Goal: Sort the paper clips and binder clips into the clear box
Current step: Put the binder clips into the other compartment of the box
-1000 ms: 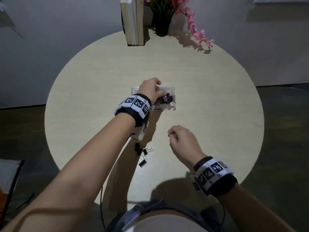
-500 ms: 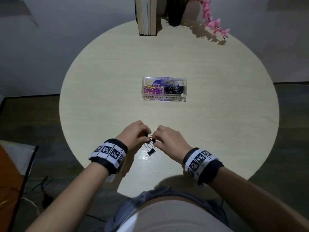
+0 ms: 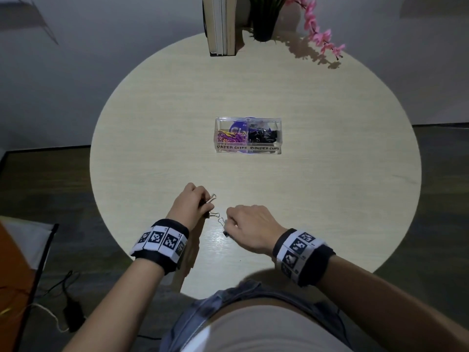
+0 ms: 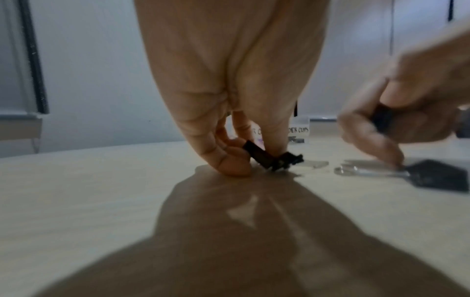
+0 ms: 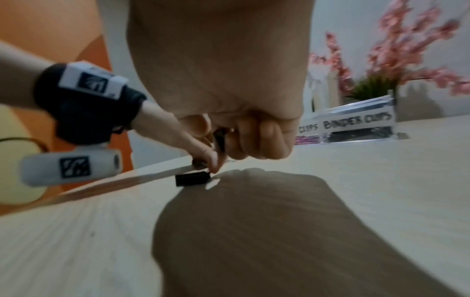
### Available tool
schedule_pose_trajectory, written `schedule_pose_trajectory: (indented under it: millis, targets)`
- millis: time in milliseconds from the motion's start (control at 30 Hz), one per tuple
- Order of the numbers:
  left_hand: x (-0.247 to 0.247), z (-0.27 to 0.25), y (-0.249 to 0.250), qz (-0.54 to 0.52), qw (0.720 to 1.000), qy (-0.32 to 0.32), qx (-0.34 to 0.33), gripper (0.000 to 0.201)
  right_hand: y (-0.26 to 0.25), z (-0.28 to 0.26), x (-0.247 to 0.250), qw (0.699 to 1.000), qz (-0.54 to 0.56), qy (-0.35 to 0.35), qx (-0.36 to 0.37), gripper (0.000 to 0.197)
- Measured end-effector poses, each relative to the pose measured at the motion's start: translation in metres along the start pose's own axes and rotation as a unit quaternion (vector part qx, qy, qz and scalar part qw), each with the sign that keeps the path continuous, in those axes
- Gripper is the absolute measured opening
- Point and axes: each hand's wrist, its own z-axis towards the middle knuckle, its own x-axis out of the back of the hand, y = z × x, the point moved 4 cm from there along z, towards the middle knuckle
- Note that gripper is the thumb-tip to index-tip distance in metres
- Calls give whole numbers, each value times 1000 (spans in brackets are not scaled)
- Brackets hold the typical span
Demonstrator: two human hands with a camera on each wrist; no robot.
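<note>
The clear box (image 3: 248,148) stands mid-table, labelled: coloured paper clips (image 3: 232,137) in its left compartment, black binder clips (image 3: 264,135) in its right. Near the front edge my left hand (image 3: 205,205) pinches a black binder clip (image 4: 264,156) against the tabletop, its wire handles (image 3: 214,214) sticking out to the right. My right hand (image 3: 228,224) is curled around another black clip (image 5: 220,138). A third binder clip (image 5: 192,178) lies on the table by the right thumb, and a right fingertip (image 4: 396,160) touches its wire handle (image 4: 368,171).
The round wooden table (image 3: 330,199) carries upright books (image 3: 222,26) and a potted plant with pink flowers (image 3: 317,31) at the far edge. My torso is close to the near edge. Dark floor and cables (image 3: 63,313) lie to the left.
The left hand came back from the box to the clips near the front edge. Both hands met over them, then drew slightly apart, each holding a binder clip.
</note>
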Motion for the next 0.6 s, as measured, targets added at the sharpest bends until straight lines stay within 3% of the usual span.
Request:
schedule_pose_trajectory:
  millis: [67, 133, 300, 367, 433, 600]
  targets:
    - [0, 1, 0, 2, 1000, -2, 23, 16, -5, 2, -8, 999, -47, 3, -6, 44]
    - [-1, 1, 0, -8, 999, -13, 28, 17, -5, 5, -12, 998, -68, -6, -13, 39]
    - [2, -8, -13, -134, 990, 26, 41, 18, 24, -1, 9, 997, 31, -18, -75, 22]
    - [3, -13, -6, -112, 994, 8, 14, 31, 43, -1, 32, 986, 110, 21, -125, 22]
    - [-1, -16, 2, -16, 1000, -13, -18, 39, 60, 8, 63, 972, 151, 82, -159, 22]
    - [-13, -7, 9, 13, 998, -54, -20, 28, 79, 59, 134, 967, 63, 177, -171, 28]
